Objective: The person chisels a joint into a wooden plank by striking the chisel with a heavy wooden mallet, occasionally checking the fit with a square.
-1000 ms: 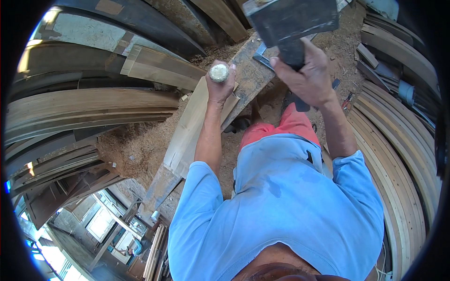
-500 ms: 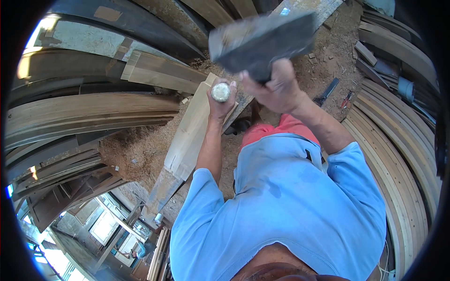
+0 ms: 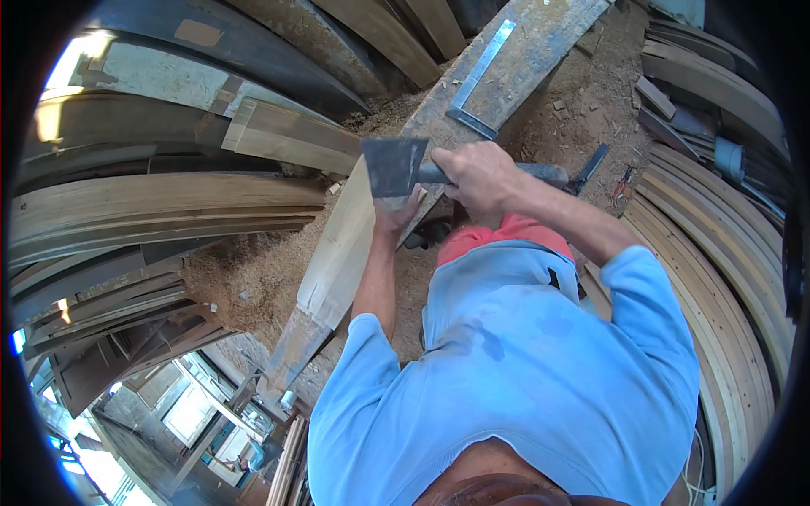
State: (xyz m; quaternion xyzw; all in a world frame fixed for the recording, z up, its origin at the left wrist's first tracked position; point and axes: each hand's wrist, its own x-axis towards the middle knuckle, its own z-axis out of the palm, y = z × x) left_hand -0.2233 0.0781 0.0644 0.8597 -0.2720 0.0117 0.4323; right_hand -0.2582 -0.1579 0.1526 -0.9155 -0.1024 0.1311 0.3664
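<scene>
My right hand [image 3: 483,179] is closed round the handle of a hatchet [image 3: 394,167] with a broad dark head. That head lies over the top of my left fist and covers most of it. Below it, my left hand [image 3: 393,216] is wrapped round an upright chisel, whose round pale butt showed earlier and is now hidden; its blade cannot be seen. Under the left hand a pale wooden board [image 3: 337,261] rests slantwise on a worn plank bench [image 3: 527,63].
A metal try square [image 3: 478,84] lies on the bench beyond my hands. Stacked boards [image 3: 160,202] crowd the left, and long curved-looking planks [image 3: 700,278] the right. On the sawdust-strewn ground lie red-handled pliers [image 3: 623,182] and a dark tool [image 3: 588,169].
The hatchet has come down and left from its raised place onto the top of the chisel. The try square on the bench has come into full sight. My left hand stays put.
</scene>
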